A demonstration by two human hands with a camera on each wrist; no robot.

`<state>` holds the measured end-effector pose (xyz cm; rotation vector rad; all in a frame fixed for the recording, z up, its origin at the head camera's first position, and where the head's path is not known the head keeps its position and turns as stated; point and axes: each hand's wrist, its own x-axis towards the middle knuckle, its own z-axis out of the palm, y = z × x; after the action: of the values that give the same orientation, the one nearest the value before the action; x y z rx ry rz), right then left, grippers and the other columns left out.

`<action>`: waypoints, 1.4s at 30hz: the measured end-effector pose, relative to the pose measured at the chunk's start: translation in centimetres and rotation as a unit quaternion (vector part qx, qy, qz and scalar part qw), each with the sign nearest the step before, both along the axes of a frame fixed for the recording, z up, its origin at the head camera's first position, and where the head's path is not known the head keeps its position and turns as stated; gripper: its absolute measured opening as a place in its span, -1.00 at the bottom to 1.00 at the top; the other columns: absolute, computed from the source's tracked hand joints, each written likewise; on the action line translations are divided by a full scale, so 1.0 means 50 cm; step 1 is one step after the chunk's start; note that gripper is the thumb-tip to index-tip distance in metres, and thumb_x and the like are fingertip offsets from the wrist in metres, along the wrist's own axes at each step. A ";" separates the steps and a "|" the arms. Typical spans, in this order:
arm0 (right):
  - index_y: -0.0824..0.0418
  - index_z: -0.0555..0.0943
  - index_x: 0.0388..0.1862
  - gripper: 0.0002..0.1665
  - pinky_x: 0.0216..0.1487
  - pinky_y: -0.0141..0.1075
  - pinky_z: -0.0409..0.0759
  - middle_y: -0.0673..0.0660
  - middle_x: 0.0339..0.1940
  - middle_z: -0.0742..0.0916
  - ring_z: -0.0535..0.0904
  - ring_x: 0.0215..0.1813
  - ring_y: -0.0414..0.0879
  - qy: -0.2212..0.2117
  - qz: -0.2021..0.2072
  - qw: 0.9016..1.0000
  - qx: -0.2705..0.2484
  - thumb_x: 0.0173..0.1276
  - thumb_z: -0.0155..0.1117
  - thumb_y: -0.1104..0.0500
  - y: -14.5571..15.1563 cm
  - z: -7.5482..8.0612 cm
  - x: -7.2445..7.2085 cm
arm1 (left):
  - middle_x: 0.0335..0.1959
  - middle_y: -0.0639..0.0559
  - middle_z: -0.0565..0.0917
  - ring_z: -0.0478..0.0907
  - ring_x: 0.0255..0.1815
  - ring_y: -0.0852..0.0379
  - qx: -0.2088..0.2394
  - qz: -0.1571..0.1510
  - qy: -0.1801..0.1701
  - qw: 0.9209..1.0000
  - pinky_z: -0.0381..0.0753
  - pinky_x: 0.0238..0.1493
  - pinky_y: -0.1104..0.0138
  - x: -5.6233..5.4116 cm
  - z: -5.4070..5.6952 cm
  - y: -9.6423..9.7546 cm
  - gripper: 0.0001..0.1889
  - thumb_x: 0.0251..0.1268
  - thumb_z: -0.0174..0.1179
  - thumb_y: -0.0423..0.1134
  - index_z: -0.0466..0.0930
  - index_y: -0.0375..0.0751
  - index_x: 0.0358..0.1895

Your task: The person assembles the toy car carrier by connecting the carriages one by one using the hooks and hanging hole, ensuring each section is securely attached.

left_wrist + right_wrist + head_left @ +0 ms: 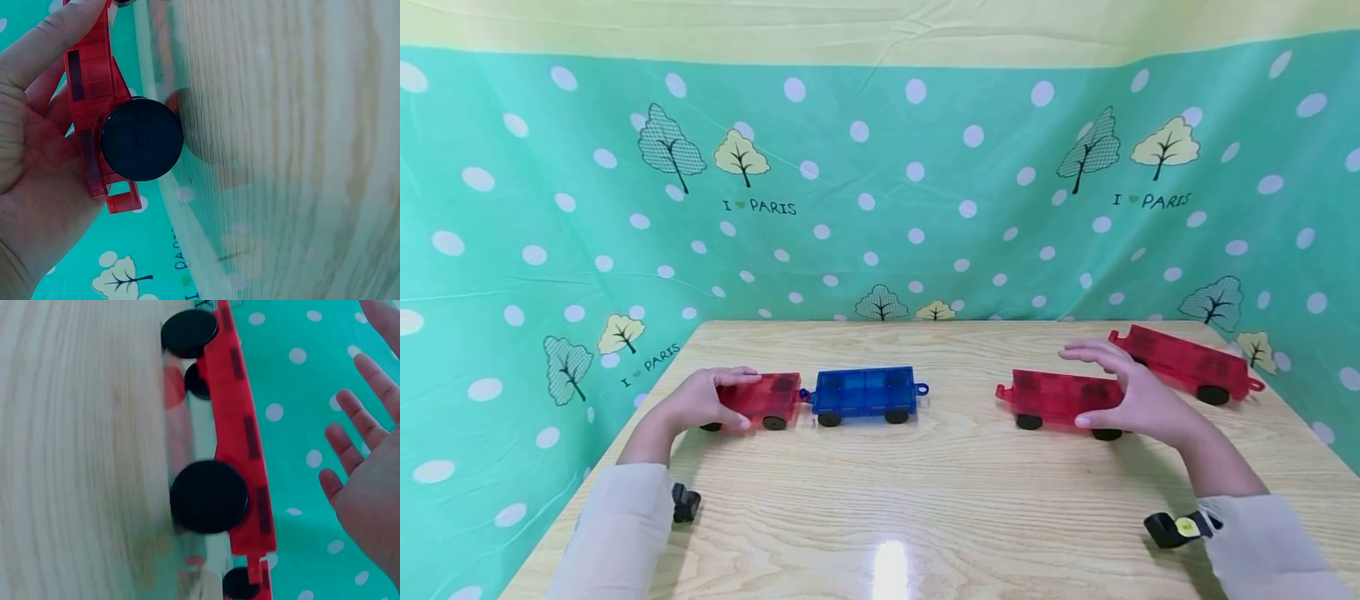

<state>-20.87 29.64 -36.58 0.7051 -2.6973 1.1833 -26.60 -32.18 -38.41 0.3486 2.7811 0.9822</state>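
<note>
On the left of the table, my left hand (711, 400) grips a translucent red toy train car (775, 398) by its left end. In the left wrist view, the thumb lies along the side of that car (94, 81), above a black wheel (142, 139). A blue toy train car (863, 392) stands to its right, their couplings meeting; whether they are hooked cannot be told. My right hand (1138, 400) is spread at the right end of a second red car (1056, 396). The right wrist view shows this hand (375, 469) with extended fingers, apart from the red car (237, 444).
A third red car (1187, 360) stands at an angle on the right, behind my right hand. Wood-grain table (880, 492) lies between and in front of the cars. A green dotted cloth (865, 208) hangs behind the table and along its sides.
</note>
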 end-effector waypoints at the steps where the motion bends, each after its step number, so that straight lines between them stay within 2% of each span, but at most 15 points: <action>1: 0.01 0.40 0.40 -0.06 0.04 0.46 0.27 0.12 0.43 0.32 0.08 0.39 -0.28 -0.005 -0.001 1.000 0.003 0.02 0.60 0.18 0.003 -0.002 -0.001 | 0.42 -0.21 0.33 0.09 0.43 -0.37 -0.001 -0.001 0.000 1.000 0.41 0.23 -0.08 0.000 0.000 0.000 -0.13 -0.24 0.63 -0.12 0.50 -0.16 0.32; 6: 0.05 0.38 0.41 -0.03 0.05 0.49 0.24 0.23 0.46 0.28 0.04 0.45 0.26 -0.031 -0.003 0.999 0.023 -0.01 0.62 0.11 0.019 -0.014 -0.007 | 0.42 -0.22 0.33 0.09 0.43 -0.38 -0.004 -0.002 0.002 1.000 0.39 0.24 -0.09 0.000 -0.001 0.000 -0.13 -0.24 0.63 -0.12 0.51 -0.17 0.31; 9: 0.06 0.39 0.41 -0.01 0.04 0.52 0.20 0.27 0.46 0.28 -0.01 0.46 0.36 -0.038 -0.006 0.998 0.040 -0.03 0.63 0.07 0.027 -0.024 -0.012 | 0.42 -0.22 0.33 0.08 0.43 -0.38 -0.004 -0.002 0.001 1.000 0.39 0.24 -0.09 -0.002 -0.002 -0.003 -0.13 -0.24 0.63 -0.11 0.51 -0.16 0.31; 25: 0.15 0.50 0.31 -0.08 0.09 0.46 0.21 0.27 0.37 0.38 0.03 0.43 0.39 -0.031 -0.003 0.997 0.073 -0.06 0.64 0.00 0.056 -0.051 -0.041 | 0.42 -0.21 0.33 0.07 0.44 -0.37 -0.001 -0.002 -0.002 1.000 0.42 0.22 -0.07 -0.001 -0.003 -0.002 -0.14 -0.21 0.62 -0.13 0.49 -0.14 0.33; 32: 0.16 0.46 0.34 -0.05 0.12 0.44 0.25 0.36 0.38 0.36 0.05 0.41 0.43 -0.054 -0.014 0.996 0.076 -0.05 0.64 -0.02 0.066 -0.057 -0.046 | 0.43 -0.21 0.32 0.08 0.44 -0.36 0.002 -0.003 -0.003 1.000 0.44 0.21 -0.06 -0.002 -0.003 -0.002 -0.14 -0.19 0.61 -0.14 0.48 -0.15 0.34; 42: 0.23 0.50 0.31 -0.04 0.14 0.29 0.37 0.35 0.30 0.46 0.25 0.32 0.34 -0.060 -0.022 0.992 0.105 -0.06 0.63 -0.10 0.067 -0.062 -0.051 | 0.43 -0.21 0.33 0.10 0.42 -0.36 -0.004 -0.002 -0.003 1.000 0.48 0.17 -0.04 -0.001 -0.003 -0.004 -0.13 -0.19 0.61 -0.12 0.48 -0.14 0.34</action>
<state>-23.41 33.00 -39.68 0.6140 -2.9522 0.9717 -26.65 -32.36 -38.58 0.3494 2.7770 0.9689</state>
